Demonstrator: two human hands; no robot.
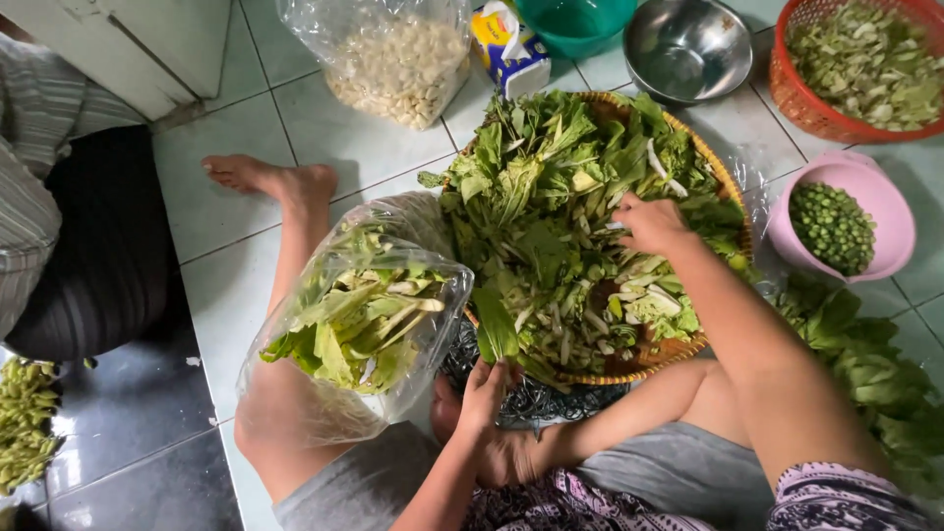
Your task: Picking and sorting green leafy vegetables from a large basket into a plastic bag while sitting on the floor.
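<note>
Leafy greens (551,226) heaped in woven basket (688,346), right hand (649,224) grasping some, left hand (484,391) pinching a leaf

The woven basket (629,376) lay mostly buried under cut greens (551,216) — only its rim showed. At one o'clock the red basket (798,103) ran off the frame; the left hand (484,393) hid its fingers among leaves.

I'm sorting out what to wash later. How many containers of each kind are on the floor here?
Woven basket: 1
Plastic colanders, red and pink: 2
Bowls, steel and teal: 2
Clear plastic bags, greens and pale pieces: 2
Total: 7
</note>
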